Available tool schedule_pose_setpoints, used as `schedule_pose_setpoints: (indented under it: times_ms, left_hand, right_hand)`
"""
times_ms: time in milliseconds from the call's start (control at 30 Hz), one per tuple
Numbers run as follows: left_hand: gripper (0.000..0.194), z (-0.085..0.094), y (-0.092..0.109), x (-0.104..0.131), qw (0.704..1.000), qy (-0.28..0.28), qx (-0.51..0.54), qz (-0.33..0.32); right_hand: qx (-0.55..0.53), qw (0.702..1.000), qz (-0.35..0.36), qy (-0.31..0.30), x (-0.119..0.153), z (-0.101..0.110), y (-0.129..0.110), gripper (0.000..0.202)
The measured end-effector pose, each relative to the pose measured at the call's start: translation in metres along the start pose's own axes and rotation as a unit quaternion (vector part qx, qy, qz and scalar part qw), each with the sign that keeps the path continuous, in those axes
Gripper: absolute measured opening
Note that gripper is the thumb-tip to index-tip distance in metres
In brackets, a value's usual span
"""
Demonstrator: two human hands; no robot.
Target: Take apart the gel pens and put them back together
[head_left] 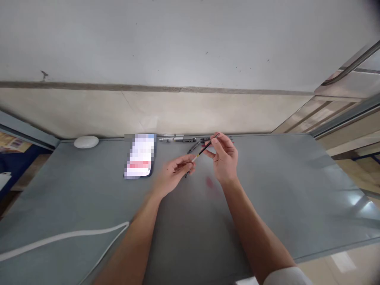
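Note:
Both hands meet over the grey table around a slim pen refill (203,150), black along its upper part with a yellowish band and a pale lower part. My right hand (226,160) pinches its upper end between thumb and fingers. My left hand (176,170), blurred at the wrist, closes on the lower part. A dark tip (186,174) pokes out below the left fingers; whether it belongs to the same piece I cannot tell. Behind the hands, a dark pen (194,147) lies slanted, and pens with clear and black parts (178,139) lie along the wall.
A phone (139,156) with a lit, pixelated screen lies left of the hands. Farther left, a white oval case (86,142) sits at the table's back edge. A white cable (68,235) crosses the front left. The wall (208,113) bounds the table (282,190) behind.

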State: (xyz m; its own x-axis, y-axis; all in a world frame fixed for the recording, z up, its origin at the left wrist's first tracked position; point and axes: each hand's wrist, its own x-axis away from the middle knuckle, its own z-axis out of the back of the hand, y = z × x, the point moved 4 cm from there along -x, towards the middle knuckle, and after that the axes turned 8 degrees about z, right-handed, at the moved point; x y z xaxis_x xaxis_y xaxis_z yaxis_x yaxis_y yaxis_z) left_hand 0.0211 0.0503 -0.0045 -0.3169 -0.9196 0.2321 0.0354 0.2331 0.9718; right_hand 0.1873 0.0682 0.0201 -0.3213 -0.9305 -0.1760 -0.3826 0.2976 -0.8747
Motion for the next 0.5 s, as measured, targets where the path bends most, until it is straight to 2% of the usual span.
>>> schedule_pose_setpoints:
  times_ms: [133, 267, 500]
  left_hand:
    - [0.03, 0.0, 0.0014, 0.0015, 1.0, -0.013, -0.024, -0.003]
    - [0.032, 0.0019, 0.0001, 0.0018, 0.998, 0.005, -0.063, 0.015]
    - [0.033, 0.004, -0.0017, 0.0006, 0.996, 0.023, -0.084, 0.03]
  right_hand:
    - [0.01, 0.999, 0.009, 0.033, -0.004, 0.005, 0.0036, 0.023]
    - [-0.014, 0.999, 0.006, 0.051, -0.0045, 0.007, 0.0059, 0.027]
    - [0.013, 1.0, -0.018, 0.008, -0.0013, 0.0024, 0.009, 0.019]
